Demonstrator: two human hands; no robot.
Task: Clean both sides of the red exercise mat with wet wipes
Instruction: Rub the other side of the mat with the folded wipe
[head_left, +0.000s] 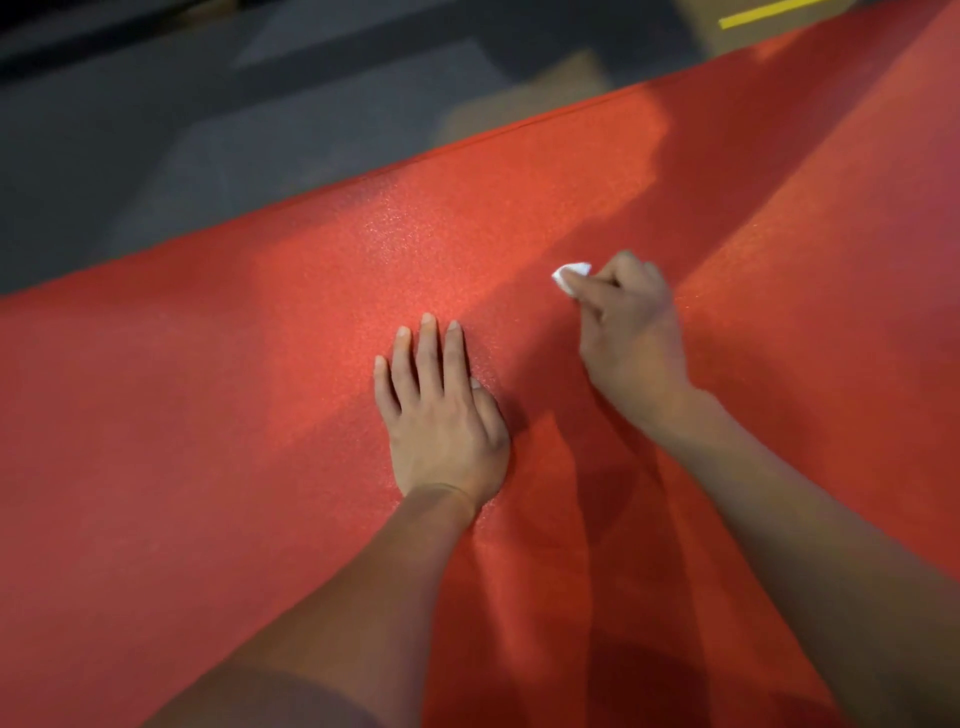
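The red exercise mat (208, 389) fills most of the head view, its textured surface running from lower left to upper right. My left hand (441, 415) lies flat on the mat near the middle, fingers straight and pressing down. To its right, my right hand (631, 332) is curled around a small white wet wipe (569, 275), which sticks out past the fingertips and touches the mat. A fold or raised layer of the mat shows at the right (831, 312).
Beyond the mat's far edge lies dark grey carpeted floor (182, 130). A brown patch of floor (530, 104) sits near the upper middle, and a yellow tape strip (763, 13) runs along the top right.
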